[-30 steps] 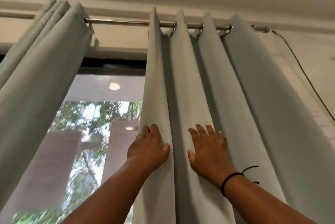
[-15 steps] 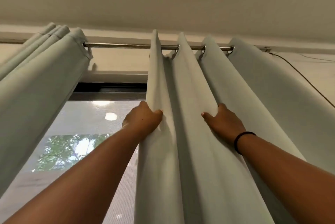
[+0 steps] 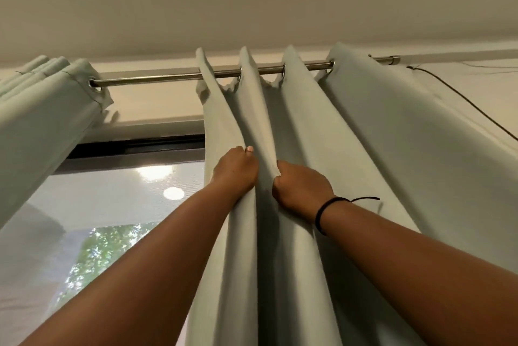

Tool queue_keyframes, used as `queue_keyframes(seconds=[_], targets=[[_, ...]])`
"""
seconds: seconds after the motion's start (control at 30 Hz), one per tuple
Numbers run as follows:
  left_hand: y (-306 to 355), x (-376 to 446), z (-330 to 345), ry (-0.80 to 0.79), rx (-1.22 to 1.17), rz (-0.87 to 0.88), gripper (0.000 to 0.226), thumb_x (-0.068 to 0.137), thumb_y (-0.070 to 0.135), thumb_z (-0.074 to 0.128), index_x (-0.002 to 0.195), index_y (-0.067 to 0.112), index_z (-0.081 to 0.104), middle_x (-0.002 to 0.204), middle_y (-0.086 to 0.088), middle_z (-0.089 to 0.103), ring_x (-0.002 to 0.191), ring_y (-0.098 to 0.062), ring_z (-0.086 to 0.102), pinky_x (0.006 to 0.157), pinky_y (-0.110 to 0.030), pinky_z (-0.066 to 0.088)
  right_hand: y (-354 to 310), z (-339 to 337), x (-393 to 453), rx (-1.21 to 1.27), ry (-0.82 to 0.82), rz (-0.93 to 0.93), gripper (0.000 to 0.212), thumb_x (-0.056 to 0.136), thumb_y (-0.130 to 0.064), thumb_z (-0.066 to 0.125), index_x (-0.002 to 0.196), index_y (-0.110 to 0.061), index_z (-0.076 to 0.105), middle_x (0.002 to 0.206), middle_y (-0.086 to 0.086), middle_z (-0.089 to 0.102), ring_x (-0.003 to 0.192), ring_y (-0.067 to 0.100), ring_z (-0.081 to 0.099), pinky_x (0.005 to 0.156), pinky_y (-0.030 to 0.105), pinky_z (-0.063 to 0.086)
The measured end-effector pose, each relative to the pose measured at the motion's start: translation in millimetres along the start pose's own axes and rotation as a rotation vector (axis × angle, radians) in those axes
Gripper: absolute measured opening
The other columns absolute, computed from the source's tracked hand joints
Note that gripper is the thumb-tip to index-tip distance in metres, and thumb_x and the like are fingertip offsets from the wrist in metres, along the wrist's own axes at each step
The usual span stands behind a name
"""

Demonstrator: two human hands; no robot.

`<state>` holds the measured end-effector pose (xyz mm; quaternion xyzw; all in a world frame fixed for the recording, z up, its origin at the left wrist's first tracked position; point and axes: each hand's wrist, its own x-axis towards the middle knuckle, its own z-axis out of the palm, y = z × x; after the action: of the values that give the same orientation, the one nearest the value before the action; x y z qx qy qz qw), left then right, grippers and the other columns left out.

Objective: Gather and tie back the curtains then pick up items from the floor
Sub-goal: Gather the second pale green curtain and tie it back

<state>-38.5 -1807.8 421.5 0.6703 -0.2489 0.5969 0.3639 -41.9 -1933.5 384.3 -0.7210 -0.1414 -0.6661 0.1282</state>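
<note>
With both the left hand [image 3: 234, 169] and the right hand [image 3: 301, 190] gripping folds of the pale grey-green fabric curtain [image 3: 280, 247], fingers curled tight, a hard tug risks snagging its eyelets on the silver metal rod [image 3: 157, 79].

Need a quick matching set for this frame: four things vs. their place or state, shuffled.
Things:
1. left hand
2. right hand
3. left curtain
4. curtain rod

States:
A. bunched at the left end of the rod
B. bare metal between the two curtains
C. black band on its wrist
D. grips the right curtain's leftmost fold

Pairs: 1-D, 2-C, 3-A, 4-B
</note>
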Motion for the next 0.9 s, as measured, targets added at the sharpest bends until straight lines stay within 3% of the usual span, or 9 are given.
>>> queue_keyframes(seconds=[0.13,0.33,0.47,0.63,0.77,0.83,0.9], targets=[[22.7,3.4,40.8,0.027,-0.023,0.004,0.045,0.102,0.036,0.028,0.119,0.005,0.055,0.124,-0.019,0.057,0.111,-0.036,0.053,0.096,-0.041,0.04,41.1,-22.5,0.2,-0.064,-0.048,-0.029,0.029,0.082,-0.023,0.042,0.107,-0.023,0.058,0.103,0.008,0.064,0.08,0.027,0.05,0.07,0.032,0.039],[65.0,10.6,80.6,0.049,0.003,0.019,0.042,0.101,0.033,0.031,0.118,0.005,0.056,0.125,-0.02,0.057,0.113,-0.037,0.052,0.092,-0.038,0.038,93.6,-64.7,5.3,-0.084,-0.05,-0.029,0.016,0.078,-0.017,0.041,0.089,-0.024,0.051,0.101,0.01,0.064,0.078,0.029,0.049,0.067,0.032,0.036],[92.6,13.1,101.1,0.046,0.027,0.013,0.041,0.1,0.032,0.032,0.118,0.003,0.056,0.125,-0.021,0.057,0.114,-0.038,0.052,0.09,-0.038,0.038,115.7,-83.3,12.5,-0.089,-0.026,-0.045,0.03,0.081,-0.02,0.041,0.106,-0.019,0.058,0.108,0.012,0.064,0.085,0.03,0.053,0.072,0.033,0.04],[122.5,5.9,109.3,0.043,0.126,0.021,0.037,0.098,0.032,0.035,0.119,0.009,0.056,0.124,-0.016,0.058,0.112,-0.035,0.054,0.085,-0.037,0.039,127.8,-96.1,19.3,-0.138,-0.041,-0.033,0.028,0.086,-0.02,0.041,0.107,-0.019,0.059,0.108,0.011,0.064,0.093,0.032,0.057,0.081,0.038,0.047],[141.1,3.8,103.6,0.023,0.187,0.099,0.037,0.097,0.026,0.033,0.121,0.008,0.055,0.127,-0.016,0.055,0.115,-0.035,0.052,0.088,-0.038,0.039,128.7,-98.4,18.7,-0.183,-0.056,-0.07,0.012,0.091,-0.025,0.043,0.085,-0.019,0.052,0.098,0.01,0.063,0.079,0.026,0.053,0.07,0.035,0.042],[135.4,-0.4,96.5,-0.018,0.208,0.131,0.034,0.096,0.023,0.035,0.117,0.007,0.057,0.123,-0.015,0.057,0.11,-0.034,0.054,0.081,-0.036,0.036,121.7,-96.4,18.6,-0.171,-0.101,-0.099,0.018,0.09,-0.025,0.045,0.074,-0.018,0.051,0.09,0.011,0.066,0.072,0.025,0.055,0.066,0.033,0.042],[116.7,1.5,87.4,-0.069,0.244,0.129,0.03,0.094,0.021,0.038,0.111,0.008,0.059,0.119,-0.014,0.058,0.099,-0.031,0.054,0.077,-0.034,0.037,110.7,-97.0,18.2,0.026,-0.199,-0.073,0.027,0.089,-0.031,0.051,0.072,-0.014,0.061,0.073,0.009,0.069,0.057,0.022,0.058,0.055,0.027,0.045]])
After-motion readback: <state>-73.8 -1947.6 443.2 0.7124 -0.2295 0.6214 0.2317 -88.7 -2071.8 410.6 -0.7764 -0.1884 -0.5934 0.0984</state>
